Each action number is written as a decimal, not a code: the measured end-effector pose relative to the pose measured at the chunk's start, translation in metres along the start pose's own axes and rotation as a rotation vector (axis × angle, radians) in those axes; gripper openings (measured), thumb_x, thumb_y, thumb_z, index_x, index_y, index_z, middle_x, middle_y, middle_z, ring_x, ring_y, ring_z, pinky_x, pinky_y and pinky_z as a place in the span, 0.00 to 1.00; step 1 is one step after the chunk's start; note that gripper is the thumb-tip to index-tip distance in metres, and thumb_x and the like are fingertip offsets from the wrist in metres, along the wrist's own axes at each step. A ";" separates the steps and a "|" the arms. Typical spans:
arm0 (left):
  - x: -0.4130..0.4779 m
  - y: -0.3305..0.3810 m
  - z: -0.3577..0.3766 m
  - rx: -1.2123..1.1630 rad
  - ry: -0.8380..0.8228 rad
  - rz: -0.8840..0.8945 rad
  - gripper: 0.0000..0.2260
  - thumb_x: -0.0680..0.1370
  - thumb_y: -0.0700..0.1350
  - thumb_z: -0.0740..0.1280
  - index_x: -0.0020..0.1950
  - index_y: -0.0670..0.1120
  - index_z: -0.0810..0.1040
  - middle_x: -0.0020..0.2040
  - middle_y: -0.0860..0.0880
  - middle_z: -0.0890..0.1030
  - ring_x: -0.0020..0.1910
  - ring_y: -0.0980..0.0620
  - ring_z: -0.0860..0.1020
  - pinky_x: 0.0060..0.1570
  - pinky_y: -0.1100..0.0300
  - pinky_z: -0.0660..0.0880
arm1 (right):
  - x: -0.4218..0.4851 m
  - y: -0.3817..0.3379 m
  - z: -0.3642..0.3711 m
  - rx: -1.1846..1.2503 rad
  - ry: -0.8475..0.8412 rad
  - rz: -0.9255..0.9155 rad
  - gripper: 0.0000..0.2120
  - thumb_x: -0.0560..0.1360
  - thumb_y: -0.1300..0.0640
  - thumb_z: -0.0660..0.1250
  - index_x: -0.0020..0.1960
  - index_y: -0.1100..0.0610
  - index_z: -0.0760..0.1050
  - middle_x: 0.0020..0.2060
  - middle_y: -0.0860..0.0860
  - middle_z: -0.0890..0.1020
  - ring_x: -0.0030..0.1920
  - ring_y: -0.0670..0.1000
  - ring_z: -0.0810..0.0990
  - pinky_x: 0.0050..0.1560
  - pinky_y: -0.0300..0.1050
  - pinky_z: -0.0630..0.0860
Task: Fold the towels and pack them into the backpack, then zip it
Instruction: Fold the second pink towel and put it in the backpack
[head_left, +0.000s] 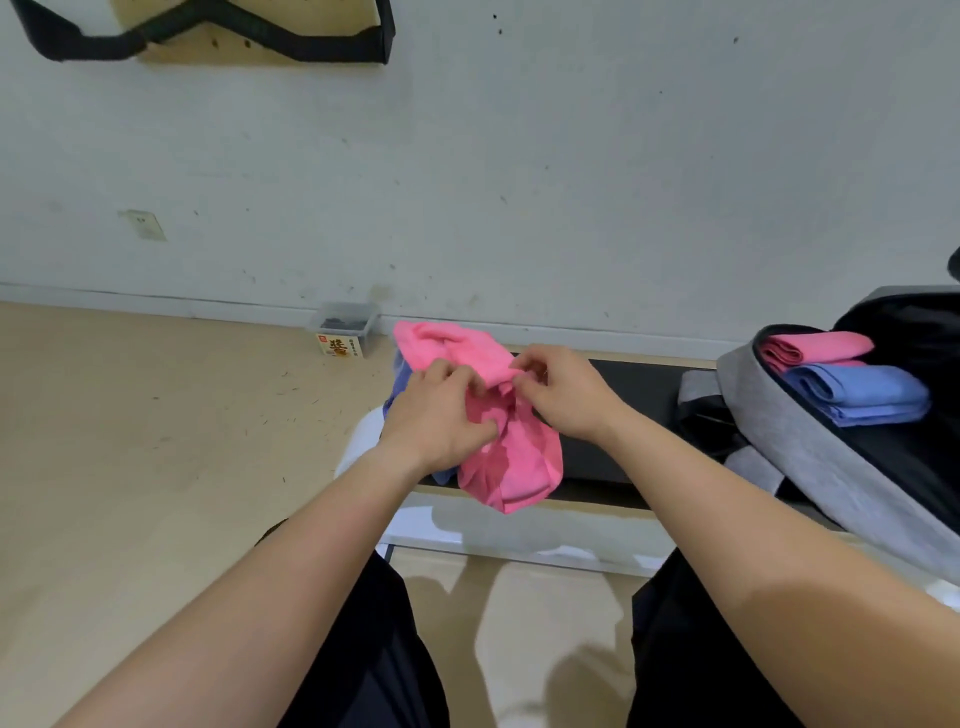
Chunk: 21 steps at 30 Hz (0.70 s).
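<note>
A crumpled pink towel (511, 457) hangs above the left end of the low table, pinched near its top by my left hand (439, 415) and my right hand (563, 392). Behind my left hand a bit of a blue towel (397, 387) shows, mostly hidden. At the right lies an open grey backpack (779, 431). Inside it sit a folded pink towel (813, 349) and, just in front, a folded blue towel (862, 395).
The low table has a black top (634, 389) and a white front edge (519, 530). A small clear box (345, 332) stands on the wooden floor by the wall. My dark-trousered legs are below the table edge.
</note>
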<state>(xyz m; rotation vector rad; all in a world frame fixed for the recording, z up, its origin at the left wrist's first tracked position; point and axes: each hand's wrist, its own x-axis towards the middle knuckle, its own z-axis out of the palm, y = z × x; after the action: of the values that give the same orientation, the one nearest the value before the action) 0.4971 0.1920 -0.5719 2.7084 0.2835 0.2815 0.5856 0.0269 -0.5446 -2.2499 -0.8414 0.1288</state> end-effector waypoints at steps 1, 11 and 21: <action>0.000 0.006 -0.002 0.015 0.042 0.003 0.18 0.68 0.63 0.69 0.51 0.54 0.74 0.54 0.53 0.74 0.55 0.49 0.71 0.52 0.50 0.73 | 0.001 -0.004 -0.007 0.009 -0.006 -0.010 0.06 0.78 0.57 0.65 0.49 0.53 0.81 0.36 0.45 0.82 0.36 0.42 0.77 0.39 0.36 0.72; 0.031 0.048 -0.024 -0.152 0.180 0.132 0.02 0.76 0.49 0.64 0.44 0.52 0.73 0.43 0.54 0.79 0.45 0.50 0.78 0.45 0.47 0.76 | -0.002 -0.017 -0.068 0.057 0.029 -0.018 0.10 0.70 0.62 0.73 0.49 0.51 0.81 0.38 0.43 0.83 0.28 0.39 0.77 0.33 0.37 0.75; 0.039 0.072 -0.015 -0.381 -0.039 0.143 0.11 0.68 0.53 0.71 0.49 0.57 0.76 0.45 0.58 0.84 0.46 0.60 0.82 0.50 0.53 0.80 | -0.002 -0.012 -0.082 -0.059 0.107 -0.075 0.04 0.76 0.55 0.69 0.43 0.53 0.81 0.31 0.45 0.78 0.32 0.43 0.74 0.34 0.35 0.68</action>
<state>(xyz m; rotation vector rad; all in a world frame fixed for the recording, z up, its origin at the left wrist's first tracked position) 0.5420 0.1422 -0.5231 2.3554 0.0198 0.2898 0.6044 -0.0165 -0.4770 -2.2549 -0.8802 -0.0514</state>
